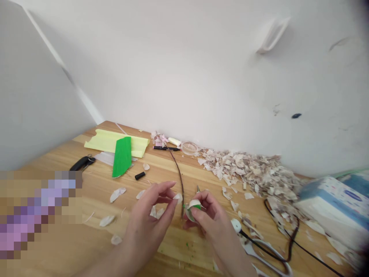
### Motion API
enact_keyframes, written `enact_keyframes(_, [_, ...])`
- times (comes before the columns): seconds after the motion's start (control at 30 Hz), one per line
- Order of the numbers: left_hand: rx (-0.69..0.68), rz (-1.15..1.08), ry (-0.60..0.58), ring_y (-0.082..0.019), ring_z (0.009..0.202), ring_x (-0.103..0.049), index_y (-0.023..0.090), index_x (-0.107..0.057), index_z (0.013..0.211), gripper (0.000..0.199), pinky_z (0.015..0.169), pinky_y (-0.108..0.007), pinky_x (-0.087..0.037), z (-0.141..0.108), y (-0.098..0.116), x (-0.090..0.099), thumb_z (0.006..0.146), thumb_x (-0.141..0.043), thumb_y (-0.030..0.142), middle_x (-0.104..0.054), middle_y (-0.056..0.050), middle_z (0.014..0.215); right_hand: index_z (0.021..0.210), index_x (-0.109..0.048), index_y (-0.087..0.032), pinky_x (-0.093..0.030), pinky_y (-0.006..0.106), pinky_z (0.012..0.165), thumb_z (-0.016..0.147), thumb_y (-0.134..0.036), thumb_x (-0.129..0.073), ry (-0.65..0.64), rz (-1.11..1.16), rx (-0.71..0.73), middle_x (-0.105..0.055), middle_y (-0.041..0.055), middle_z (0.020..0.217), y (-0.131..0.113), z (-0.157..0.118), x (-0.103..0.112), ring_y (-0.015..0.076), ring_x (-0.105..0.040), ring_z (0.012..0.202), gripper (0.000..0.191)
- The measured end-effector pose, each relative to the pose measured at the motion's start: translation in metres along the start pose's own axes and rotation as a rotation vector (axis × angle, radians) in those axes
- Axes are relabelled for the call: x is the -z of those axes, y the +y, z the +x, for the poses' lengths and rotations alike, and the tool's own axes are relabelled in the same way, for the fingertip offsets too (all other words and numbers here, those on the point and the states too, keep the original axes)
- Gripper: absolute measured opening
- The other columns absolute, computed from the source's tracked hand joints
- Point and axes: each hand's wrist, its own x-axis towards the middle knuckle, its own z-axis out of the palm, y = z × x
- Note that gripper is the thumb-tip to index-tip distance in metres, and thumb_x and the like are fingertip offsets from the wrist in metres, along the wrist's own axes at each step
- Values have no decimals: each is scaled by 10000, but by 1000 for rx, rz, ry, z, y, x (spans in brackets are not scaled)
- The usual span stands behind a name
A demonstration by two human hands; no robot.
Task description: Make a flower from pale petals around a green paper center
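Observation:
Between the thumb and fingers of my left hand (157,206) is a thin whitish petal-like flake (178,198). Close by on the right, my right hand (209,213) is closed around a small bundle of white petal-like flakes and green material (195,205). The two hands are a little apart. A thin brown twig (179,173) lies between them, running up to a pinkish-white petal flower (159,138) near the wall. Beneath my right forearm lie white-handled scissors (272,250). Several loose pale flakes (117,194) are scattered around my left hand.
A large heap of pale flakes (245,165) lies along the wall. Green paper (122,156) overlaps yellow paper (100,139) at left. A black marker (161,148), clear tape roll (189,147) and black cap (140,176) lie around. A tissue pack (337,200) and black cable (294,234) are right.

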Motion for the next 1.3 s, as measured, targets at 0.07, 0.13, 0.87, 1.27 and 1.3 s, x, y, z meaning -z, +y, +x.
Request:
enact_keyframes(0.07, [26,-29,13,-142,721,-627,266,-603,990,276,672,-245,-533,0,1,-1,740,-610,149,-643,14,788,698,-494,-208,-499,265,522,642,-297,-685,-10,-7,-15,-522,-63,606,1,0,-1,119,-530,563,218])
enact_keyframes(0.13, [34,-36,19,-144,706,-629,264,-608,982,273,661,-250,-533,-1,1,-2,734,-614,152,-642,15,777,681,-481,-208,-493,260,523,635,-292,-683,0,4,-23,-519,-68,582,2,0,-2,111,-526,537,224])
enact_keyframes(0.87, [-14,-7,-52,-115,697,-633,287,-548,1040,315,616,-202,-545,-9,0,-8,773,-575,121,-620,23,798,714,-482,-210,-509,265,564,635,-287,-690,33,54,-27,-533,-58,641,9,2,-8,117,-499,616,235])
enact_keyframes(1.27, [-23,-141,-203,-132,844,-615,311,-467,1143,384,753,-251,-525,-13,6,-1,816,-482,110,-579,-1,941,705,-468,-208,-498,252,540,610,-191,-637,32,85,-51,-542,-77,605,1,1,-6,105,-523,569,195])
enact_keyframes(1.3, [-1,-160,-225,-134,859,-610,313,-457,1154,378,766,-255,-516,-14,6,0,830,-458,117,-577,-4,952,711,-468,-209,-498,257,539,607,-179,-626,27,97,-54,-539,-77,605,0,1,-6,110,-528,574,192])
